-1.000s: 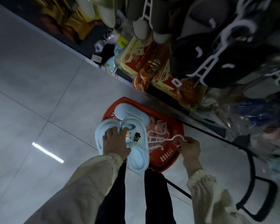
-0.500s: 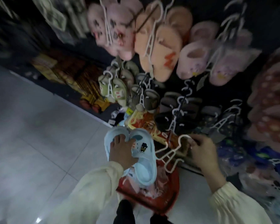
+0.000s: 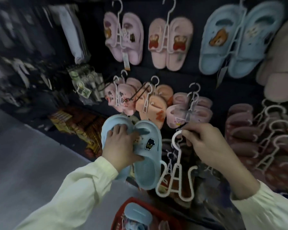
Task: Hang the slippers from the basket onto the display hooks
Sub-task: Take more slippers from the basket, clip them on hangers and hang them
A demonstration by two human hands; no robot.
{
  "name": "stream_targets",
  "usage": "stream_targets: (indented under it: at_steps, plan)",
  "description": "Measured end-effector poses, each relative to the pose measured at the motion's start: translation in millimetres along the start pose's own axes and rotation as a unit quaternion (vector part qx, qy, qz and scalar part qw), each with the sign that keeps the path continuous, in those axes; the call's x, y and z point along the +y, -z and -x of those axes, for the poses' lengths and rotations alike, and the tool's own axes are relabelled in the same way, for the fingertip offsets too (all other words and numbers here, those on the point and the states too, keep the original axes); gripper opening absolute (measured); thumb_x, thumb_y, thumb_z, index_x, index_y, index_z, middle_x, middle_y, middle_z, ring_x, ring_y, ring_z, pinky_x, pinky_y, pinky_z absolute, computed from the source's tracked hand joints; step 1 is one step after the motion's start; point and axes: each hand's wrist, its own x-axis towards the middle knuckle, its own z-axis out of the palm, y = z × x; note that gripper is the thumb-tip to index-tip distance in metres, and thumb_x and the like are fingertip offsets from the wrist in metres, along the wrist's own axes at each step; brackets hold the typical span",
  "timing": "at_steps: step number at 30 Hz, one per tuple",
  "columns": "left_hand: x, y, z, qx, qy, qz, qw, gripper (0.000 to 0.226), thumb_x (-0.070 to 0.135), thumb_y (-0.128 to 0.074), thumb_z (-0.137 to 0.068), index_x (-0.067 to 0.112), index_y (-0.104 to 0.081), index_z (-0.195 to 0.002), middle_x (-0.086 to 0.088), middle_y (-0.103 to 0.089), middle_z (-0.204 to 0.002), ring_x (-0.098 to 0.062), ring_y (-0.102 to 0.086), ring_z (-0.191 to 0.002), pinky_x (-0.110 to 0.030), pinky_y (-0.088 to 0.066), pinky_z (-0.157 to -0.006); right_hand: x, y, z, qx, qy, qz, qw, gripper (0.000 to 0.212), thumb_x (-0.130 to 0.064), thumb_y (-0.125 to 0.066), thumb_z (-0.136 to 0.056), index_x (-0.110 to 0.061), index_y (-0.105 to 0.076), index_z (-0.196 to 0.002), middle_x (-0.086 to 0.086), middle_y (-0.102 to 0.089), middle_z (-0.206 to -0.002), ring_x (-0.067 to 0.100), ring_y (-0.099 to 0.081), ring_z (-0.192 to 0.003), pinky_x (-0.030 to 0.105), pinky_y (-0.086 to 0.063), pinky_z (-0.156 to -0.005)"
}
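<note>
Left hand point(image 3: 121, 146) grips the slippers point(image 3: 146, 173), a light blue pair. Its fingers go over the two straps and the thumb presses on the inner slipper, so both are held together, toes away from the person. On the strap just right of the fingers there is a small dark badge point(image 3: 150, 143).

Right hand point(image 3: 204, 143) is close to the right of the left one. Its fingers are curled and they pinch the hook of a white hanger point(image 3: 179, 163). The hanger hangs down from these fingers, between the two hands, and its lower left loop is just beside the slippers. I cannot tell if it touches them.

Below both hands, near the person, stands the red basket point(image 3: 123, 208) with a blue slipper point(image 3: 138, 213) lying in it. Left of the left hand is grey floor point(image 3: 23, 163).

Beyond the hands is the dark display wall. Just above the slippers hang a pink pair point(image 3: 123, 100) and an orange pair point(image 3: 153, 107), each on a white hanger. Above the right hand hangs a pale pair point(image 3: 189, 113). Right of this hand many dark pink slippers point(image 3: 243, 133) are packed together. Farther up hang a lilac pair point(image 3: 123, 37), a bear pair point(image 3: 170, 42) and a big blue pair point(image 3: 239, 42).
</note>
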Motion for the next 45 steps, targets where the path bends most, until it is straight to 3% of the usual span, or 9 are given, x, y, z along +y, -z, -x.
stream_targets:
  at_steps: [5, 10, 20, 23, 30, 34, 36, 40, 45]
  plan:
    - [13.5, 68.6, 0.2, 0.064, -0.049, 0.007, 0.997, 0.089, 0.08, -0.062, -0.063, 0.049, -0.035, -0.141, -0.002, -0.046, -0.116, -0.03, -0.039, -0.115, -0.042, -0.035, -0.091, -58.4, 22.0, -8.0, 0.0, 0.07, -0.037, 0.997, 0.026, -0.02, -0.056, -0.099, -0.029, -0.063, -0.075, -0.011, -0.064, -0.075, 0.003, -0.059, -0.075, 0.02, -0.044, -0.067]
    - [24.2, 110.7, 0.1, 0.179, -0.119, 0.02, 0.976, 0.074, 0.083, -0.048, -0.056, 0.039, -0.048, -0.115, -0.004, -0.056, -0.089, -0.032, -0.054, -0.085, -0.041, -0.045, -0.065, -99.3, 24.4, -13.6, 0.049, 0.1, -0.02, 0.994, 0.026, -0.01, -0.053, -0.098, -0.014, -0.058, -0.073, -0.008, -0.053, -0.081, 0.007, -0.052, -0.079, 0.021, -0.039, -0.068]
    - [58.5, 172.1, 8.0, 0.249, -0.217, 0.117, 0.937, 0.045, 0.062, -0.044, -0.064, 0.028, -0.063, -0.086, 0.001, -0.047, -0.075, -0.023, -0.045, -0.068, -0.032, -0.033, -0.055, -112.1, 47.4, 14.4, 0.211, 0.104, 0.15, 0.96, 0.013, -0.017, -0.041, -0.091, -0.026, -0.048, -0.085, -0.01, -0.049, -0.086, 0.011, -0.045, -0.079, 0.026, -0.036, -0.073]
    - [66.5, 179.1, 7.3, 0.248, -0.246, 0.125, 0.928, 0.052, 0.076, -0.047, -0.062, 0.034, -0.057, -0.09, 0.006, -0.039, -0.076, -0.018, -0.037, -0.068, -0.031, -0.03, -0.056, -108.0, 57.9, 25.4, 0.249, 0.097, 0.246, 0.932, 0.012, -0.022, -0.038, -0.093, -0.03, -0.044, -0.085, -0.014, -0.05, -0.078, 0.011, -0.049, -0.075, 0.031, -0.033, -0.077]
    - [85.4, 193.4, 9.8, 0.231, -0.297, 0.105, 0.92, 0.064, 0.086, -0.055, -0.058, 0.039, -0.051, -0.1, 0.007, -0.037, -0.082, -0.016, -0.037, -0.074, -0.031, -0.034, -0.061, -98.6, 78.9, 44.6, 0.261, 0.09, 0.262, 0.925, 0.015, -0.017, -0.035, -0.077, -0.031, -0.031, -0.082, -0.014, -0.043, -0.07, 0.015, -0.043, -0.069, 0.036, -0.03, -0.073]
    - [89.1, 201.0, 13.7, 0.207, -0.321, 0.088, 0.92, 0.089, 0.082, -0.058, -0.06, 0.038, -0.043, -0.135, 0.008, -0.037, -0.096, -0.014, -0.036, -0.086, -0.03, -0.038, -0.073, -88.9, 89.6, 52.1, 0.272, 0.074, 0.206, 0.937, 0.014, -0.018, -0.033, -0.082, -0.031, -0.036, -0.079, -0.015, -0.042, -0.069, 0.011, -0.042, -0.071, 0.037, -0.028, -0.071]
    - [86.9, 206.0, 12.0, 0.174, -0.322, 0.073, 0.928, 0.11, 0.079, -0.059, -0.062, 0.032, -0.021, -0.154, 0.007, -0.031, -0.106, -0.014, -0.031, -0.098, -0.029, -0.037, -0.087, -81.7, 95.5, 55.0, 0.292, 0.059, 0.197, 0.934, 0.018, -0.016, -0.036, -0.089, -0.03, -0.038, -0.077, -0.015, -0.043, -0.068, 0.011, -0.044, -0.072, 0.038, -0.029, -0.071]
    - [80.3, 208.4, 5.9, 0.124, -0.359, 0.074, 0.922, 0.126, 0.058, -0.076, -0.076, 0.024, 0.014, -0.157, 0.006, -0.023, -0.115, -0.012, -0.022, -0.106, -0.021, -0.027, -0.099, -72.7, 106.4, 61.4, 0.327, 0.035, 0.228, 0.917, 0.019, -0.017, -0.038, -0.092, -0.027, -0.039, -0.076, -0.013, -0.041, -0.068, 0.014, -0.042, -0.07, 0.04, -0.029, -0.071]
    - [79.2, 204.0, 5.1, 0.122, -0.392, 0.101, 0.906, 0.112, 0.017, -0.073, -0.081, 0.018, 0.01, -0.157, 0.001, -0.029, -0.12, -0.015, -0.03, -0.107, -0.024, -0.03, -0.102, -72.5, 109.3, 65.6, 0.331, 0.039, 0.308, 0.891, 0.014, -0.024, -0.033, -0.093, -0.029, -0.036, -0.08, -0.013, -0.045, -0.072, 0.017, -0.044, -0.073, 0.038, -0.027, -0.07]
